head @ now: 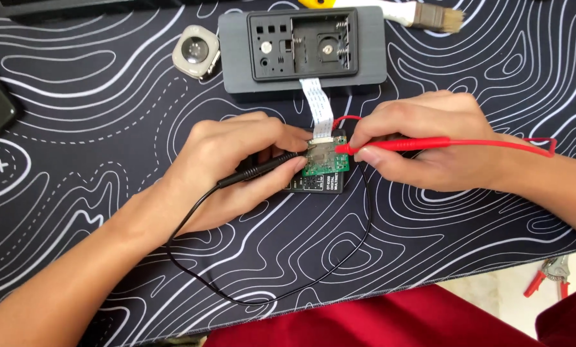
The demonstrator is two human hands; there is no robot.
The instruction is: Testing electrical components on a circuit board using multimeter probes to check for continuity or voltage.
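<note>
The left hand [236,164] pinched a black probe [262,169] against the green circuit board [326,160]. The right hand [423,138] gripped a red probe [403,145] there too.

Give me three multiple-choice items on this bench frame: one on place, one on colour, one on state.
1. Where does the smartwatch lie?
A. Left of the grey housing
B. On the green circuit board
C. Under the right hand

2. What colour is the probe in the right hand?
A. Black
B. Red
C. Yellow

3. What state is the grey housing in?
A. Closed with a cover on
C. Standing on its edge
B. Open, with its inner compartment and springs showing

Answers:
1. A, the watch rests on the mat just left of the housing.
2. B, the red probe is pinched in the right hand, while the left hand holds the black probe.
3. B, the housing lies flat with its compartment exposed and a white ribbon cable running down to the board.
</note>
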